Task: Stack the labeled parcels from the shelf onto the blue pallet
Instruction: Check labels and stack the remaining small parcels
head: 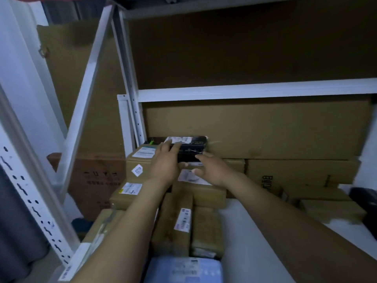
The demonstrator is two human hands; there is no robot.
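A black parcel with a white label on top lies on stacked brown cartons at the back of the shelf. My left hand grips its left end, fingers over the top and thumb underneath. My right hand reaches to its right front corner with fingers spread, touching or just short of it. Labeled brown parcels lie below and in front. The blue pallet is not in view.
White shelf uprights and a crossbeam frame the bay. Large brown cartons fill the back. More parcels and a light blue package lie near me. The white shelf surface shows at right.
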